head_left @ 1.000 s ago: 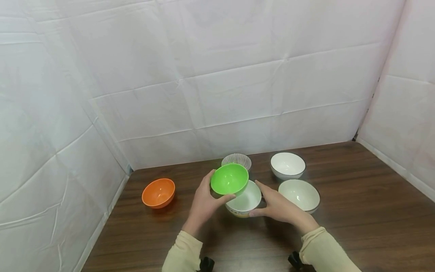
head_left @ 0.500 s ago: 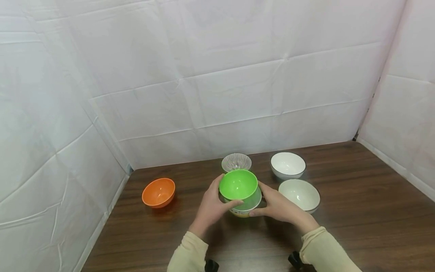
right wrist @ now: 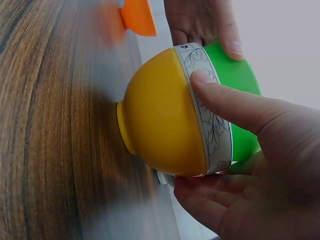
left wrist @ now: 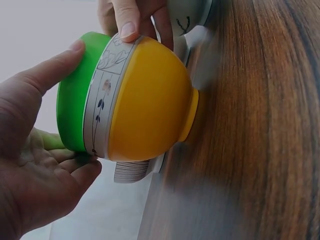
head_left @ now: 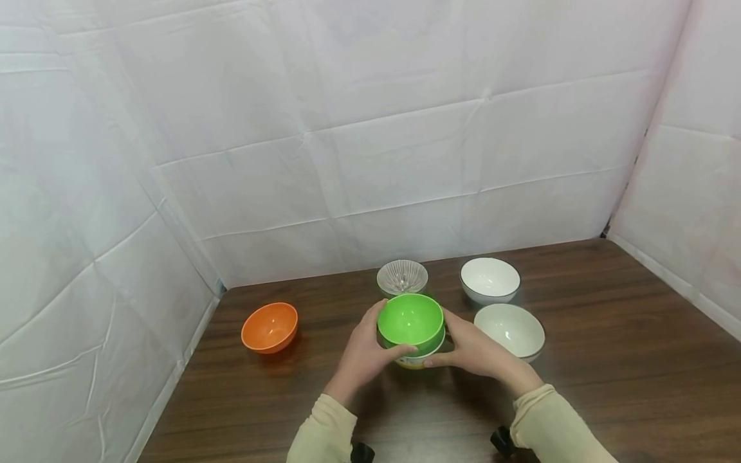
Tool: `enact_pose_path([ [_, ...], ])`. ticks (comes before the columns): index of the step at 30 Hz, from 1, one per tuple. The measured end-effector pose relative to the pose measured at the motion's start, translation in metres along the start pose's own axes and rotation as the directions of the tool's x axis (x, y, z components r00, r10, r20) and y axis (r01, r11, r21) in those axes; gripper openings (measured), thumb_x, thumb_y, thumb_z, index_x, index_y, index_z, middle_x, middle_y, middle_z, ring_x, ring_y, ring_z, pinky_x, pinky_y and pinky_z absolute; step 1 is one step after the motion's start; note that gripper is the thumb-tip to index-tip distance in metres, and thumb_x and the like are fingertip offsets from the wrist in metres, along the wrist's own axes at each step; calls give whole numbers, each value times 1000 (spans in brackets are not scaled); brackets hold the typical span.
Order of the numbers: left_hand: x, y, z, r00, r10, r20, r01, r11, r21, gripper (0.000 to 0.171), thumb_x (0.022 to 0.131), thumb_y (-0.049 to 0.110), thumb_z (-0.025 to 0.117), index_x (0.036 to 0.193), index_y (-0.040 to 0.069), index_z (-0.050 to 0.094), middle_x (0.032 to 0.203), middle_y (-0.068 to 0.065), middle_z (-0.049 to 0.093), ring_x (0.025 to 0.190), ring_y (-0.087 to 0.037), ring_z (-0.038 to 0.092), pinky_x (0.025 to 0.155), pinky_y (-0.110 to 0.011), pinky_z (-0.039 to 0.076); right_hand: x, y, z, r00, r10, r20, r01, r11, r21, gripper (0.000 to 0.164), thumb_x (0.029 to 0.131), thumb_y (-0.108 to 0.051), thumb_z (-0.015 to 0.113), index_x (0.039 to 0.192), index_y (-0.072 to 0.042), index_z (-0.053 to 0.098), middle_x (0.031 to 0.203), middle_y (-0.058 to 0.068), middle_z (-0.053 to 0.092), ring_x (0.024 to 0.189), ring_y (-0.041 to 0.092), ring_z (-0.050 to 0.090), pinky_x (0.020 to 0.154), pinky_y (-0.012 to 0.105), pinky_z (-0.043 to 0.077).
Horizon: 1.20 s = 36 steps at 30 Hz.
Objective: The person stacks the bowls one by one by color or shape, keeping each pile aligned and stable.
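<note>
Held the green bowl (head_left: 410, 319) between thumb and fingers of the left hand (head_left: 370, 350), with the thumb laid along the near wall and the wrist angled in from the near left; gripped the yellow bowl with a floral white band (left wrist: 150, 100) in the right hand (head_left: 471, 347), with the thumb on the band and the fingers curled round the opposite side; had the green bowl nested mouth-up inside the yellow one, with its upper wall above the banded rim, both on the dark wood-grain table (head_left: 590, 373); saw just behind them a striped bowl (head_left: 402, 276); saw to the right a pale white bowl (head_left: 509, 331) and, just behind that, a dark-rimmed white bowl (head_left: 490, 280); saw well apart to the left an orange bowl (head_left: 270, 328); faced creased white sheeting (head_left: 393, 128) beyond.
</note>
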State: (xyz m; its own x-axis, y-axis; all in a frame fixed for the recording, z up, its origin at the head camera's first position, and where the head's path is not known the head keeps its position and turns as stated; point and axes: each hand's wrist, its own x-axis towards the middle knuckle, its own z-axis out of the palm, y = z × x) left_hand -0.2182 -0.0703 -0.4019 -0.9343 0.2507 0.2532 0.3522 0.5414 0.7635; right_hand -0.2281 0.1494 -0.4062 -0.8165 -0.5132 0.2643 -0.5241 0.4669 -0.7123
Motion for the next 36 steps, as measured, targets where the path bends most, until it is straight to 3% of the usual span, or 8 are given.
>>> enact_pose_path([
  [10, 0, -1, 1, 1000, 17, 19, -17, 1000, 8, 95, 71, 41, 81, 144, 1, 35, 141, -18, 47, 120, -30, 50, 98, -54, 47, 0, 4, 1, 1000, 5, 2, -5, 1000, 20, 95, 72, -33, 82, 145, -1, 29, 137, 18, 51, 123, 31, 50, 101, 58, 44],
  [19, 0, -1, 0, 999, -8, 40, 7, 1000, 29, 98, 69, 44, 82, 145, 4, 35, 142, -16, 47, 121, -30, 49, 99, -55, 46, 0, 4, 0, 1000, 13, 17, -13, 1000, 11, 93, 74, -37, 79, 144, 0, 30, 135, 19, 52, 120, 31, 52, 100, 57, 46],
  [36, 0, -3, 0, 998, 12, 63, -14, 999, 36, 101, 69, 41, 83, 145, -1, 32, 144, -18, 45, 123, -31, 48, 99, -55, 46, -2, 1, 0, 999, 47, 8, -47, 998, -47, 91, 74, -41, 78, 142, 0, 36, 133, 17, 56, 120, 30, 53, 100, 57, 45],
])
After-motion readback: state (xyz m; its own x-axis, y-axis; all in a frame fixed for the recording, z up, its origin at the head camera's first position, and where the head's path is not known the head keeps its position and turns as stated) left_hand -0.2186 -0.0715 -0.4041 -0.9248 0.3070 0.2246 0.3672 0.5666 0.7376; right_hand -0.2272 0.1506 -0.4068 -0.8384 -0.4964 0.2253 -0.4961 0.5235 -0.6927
